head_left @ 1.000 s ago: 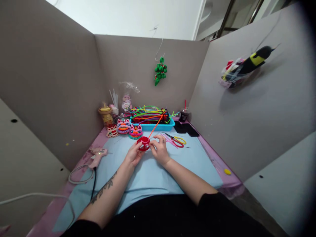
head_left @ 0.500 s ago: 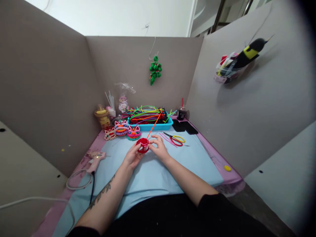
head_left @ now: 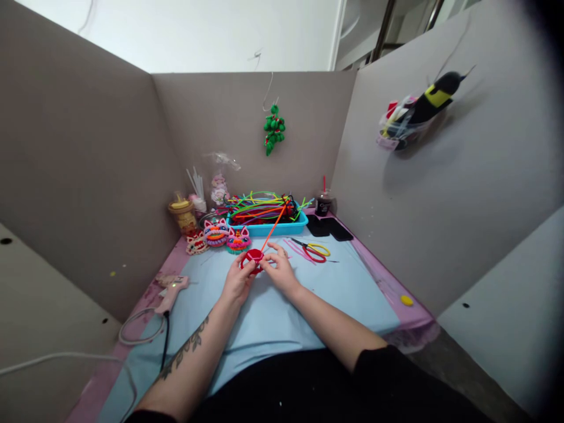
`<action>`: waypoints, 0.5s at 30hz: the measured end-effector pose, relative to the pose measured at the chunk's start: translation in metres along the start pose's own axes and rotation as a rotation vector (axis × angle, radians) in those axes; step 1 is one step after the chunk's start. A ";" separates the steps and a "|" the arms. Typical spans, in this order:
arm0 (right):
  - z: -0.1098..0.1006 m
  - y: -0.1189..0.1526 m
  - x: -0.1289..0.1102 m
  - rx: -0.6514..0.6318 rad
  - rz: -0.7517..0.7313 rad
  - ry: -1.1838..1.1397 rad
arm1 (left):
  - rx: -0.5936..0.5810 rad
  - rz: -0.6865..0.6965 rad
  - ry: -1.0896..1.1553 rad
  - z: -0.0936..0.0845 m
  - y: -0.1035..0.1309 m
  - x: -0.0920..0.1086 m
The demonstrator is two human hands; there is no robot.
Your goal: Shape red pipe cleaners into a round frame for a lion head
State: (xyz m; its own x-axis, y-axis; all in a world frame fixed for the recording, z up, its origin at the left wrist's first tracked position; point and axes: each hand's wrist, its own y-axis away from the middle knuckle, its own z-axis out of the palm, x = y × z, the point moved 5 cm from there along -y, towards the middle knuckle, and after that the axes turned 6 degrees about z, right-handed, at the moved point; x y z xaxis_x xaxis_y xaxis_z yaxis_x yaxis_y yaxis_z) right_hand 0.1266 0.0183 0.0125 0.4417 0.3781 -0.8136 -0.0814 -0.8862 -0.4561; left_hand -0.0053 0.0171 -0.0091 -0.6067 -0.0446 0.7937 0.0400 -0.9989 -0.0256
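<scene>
Between my two hands is a round red piece (head_left: 252, 257) that looks made of fuzzy pipe cleaner, held over the blue cloth (head_left: 282, 317). My left hand (head_left: 238, 277) grips its left side, thumb on the front. With thumb and fingertips, my right hand (head_left: 278, 269) pinches its right edge. An orange pipe cleaner (head_left: 273, 228) slants up and right from the piece toward the tray; whether it is joined to the piece I cannot tell. Just behind my left hand stand colourful animal-head figures (head_left: 238, 240) with pointed ears.
A blue tray (head_left: 268, 231) holds many coloured pipe cleaners. Scissors (head_left: 314, 251) with red and yellow handles lie right of my hands. A pink glue gun (head_left: 171, 294) with a cable rests at left. Cups stand at the back corners. Grey panels enclose three sides.
The red piece has tilted, so its opening shows less and its crossing strands show more. Both hands shift slightly left with it. The camera view has moved a little.
</scene>
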 end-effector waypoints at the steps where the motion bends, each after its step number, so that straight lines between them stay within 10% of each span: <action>1: 0.000 0.000 -0.001 -0.014 -0.010 0.004 | 0.017 0.006 -0.005 -0.002 -0.001 0.000; 15: -0.013 0.001 0.001 -0.037 -0.308 0.427 | 0.066 -0.011 0.030 -0.013 -0.008 0.002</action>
State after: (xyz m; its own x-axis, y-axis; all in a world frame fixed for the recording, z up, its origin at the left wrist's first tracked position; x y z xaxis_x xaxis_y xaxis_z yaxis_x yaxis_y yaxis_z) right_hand 0.1383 0.0146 0.0165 0.7657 0.4866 -0.4206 0.1379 -0.7630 -0.6316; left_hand -0.0174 0.0247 -0.0148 -0.6307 -0.0350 0.7752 0.0845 -0.9961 0.0238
